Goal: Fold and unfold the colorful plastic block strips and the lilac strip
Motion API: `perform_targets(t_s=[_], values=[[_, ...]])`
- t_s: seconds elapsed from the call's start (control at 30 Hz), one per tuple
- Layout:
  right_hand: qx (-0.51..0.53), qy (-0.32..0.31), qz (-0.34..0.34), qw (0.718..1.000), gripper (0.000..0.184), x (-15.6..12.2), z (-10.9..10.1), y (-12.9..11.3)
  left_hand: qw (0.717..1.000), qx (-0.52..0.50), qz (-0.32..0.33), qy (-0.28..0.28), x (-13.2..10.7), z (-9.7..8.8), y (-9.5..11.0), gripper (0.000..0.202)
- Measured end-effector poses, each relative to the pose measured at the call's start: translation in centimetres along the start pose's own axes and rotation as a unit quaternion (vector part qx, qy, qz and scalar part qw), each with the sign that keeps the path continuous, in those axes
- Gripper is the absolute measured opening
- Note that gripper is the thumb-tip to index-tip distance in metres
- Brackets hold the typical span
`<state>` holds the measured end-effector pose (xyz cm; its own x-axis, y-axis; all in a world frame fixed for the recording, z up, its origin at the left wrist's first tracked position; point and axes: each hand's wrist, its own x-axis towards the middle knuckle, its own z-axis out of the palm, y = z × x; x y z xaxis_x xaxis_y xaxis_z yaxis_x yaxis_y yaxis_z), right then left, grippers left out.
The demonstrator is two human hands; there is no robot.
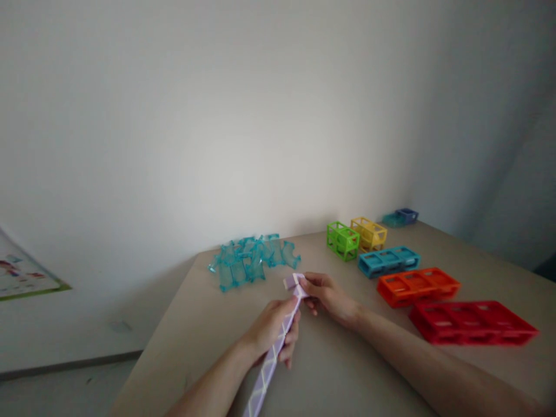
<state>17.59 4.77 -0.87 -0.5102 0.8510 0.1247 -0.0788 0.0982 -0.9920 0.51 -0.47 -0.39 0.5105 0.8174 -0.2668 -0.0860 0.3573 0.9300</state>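
A long purple and white snake puzzle (pixel 270 360) slants up from the bottom edge, its far end bent over to the left. My left hand (pixel 274 330) is wrapped round the straight length, thumb on top. At the bent far end, my right hand (pixel 326 294) pinches the puzzle's segments between thumb and fingers. Both hands are above the table, close together. Part of the straight length is hidden by my left fingers.
Translucent teal plastic pieces (pixel 238 271) lie at the back left of the table (pixel 174 347). To the right stand open-frame blocks: green (pixel 343 240), yellow (pixel 369 233), blue (pixel 389 260), orange (pixel 417 285) and red (pixel 473 322). A dark blue block (pixel 406 216) sits in the far corner.
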Motion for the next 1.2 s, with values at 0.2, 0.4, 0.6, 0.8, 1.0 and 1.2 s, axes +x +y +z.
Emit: perform_targets(t_s=[0.2, 0.4, 0.6, 0.8, 1.0, 1.2], values=[[-0.072, 0.011, -0.120, 0.990, 0.039, -0.4, -0.8, -0.5, 0.995, -0.032, -0.075, -0.056, 0.1, -0.6, 0.2, 0.049], [-0.165, -0.007, -0.184, 0.969, 0.040, -1.2, -1.2, -1.7, 0.999, -0.036, -0.039, 0.005, 0.1, 0.0, 0.3, 0.044], [-0.082, 0.066, -0.105, 0.989, 0.044, -0.5, -0.6, -1.7, 0.990, -0.065, 0.029, 0.123, 0.2, 0.3, 0.8, 0.038], [0.069, 0.051, 0.002, 0.996, 0.051, -0.3, -0.3, -1.2, 0.982, -0.065, 0.073, 0.160, 0.5, -0.1, 0.6, 0.033], [0.059, -0.002, 0.042, 0.997, 0.053, -0.4, 0.4, -1.2, 0.981, -0.047, 0.081, 0.168, 0.6, -0.1, 0.6, 0.036], [0.015, -0.015, 0.011, 1.000, 0.053, -0.5, 0.2, -0.8, 0.978, -0.013, 0.093, 0.188, 0.7, 0.0, 0.3, 0.040]])
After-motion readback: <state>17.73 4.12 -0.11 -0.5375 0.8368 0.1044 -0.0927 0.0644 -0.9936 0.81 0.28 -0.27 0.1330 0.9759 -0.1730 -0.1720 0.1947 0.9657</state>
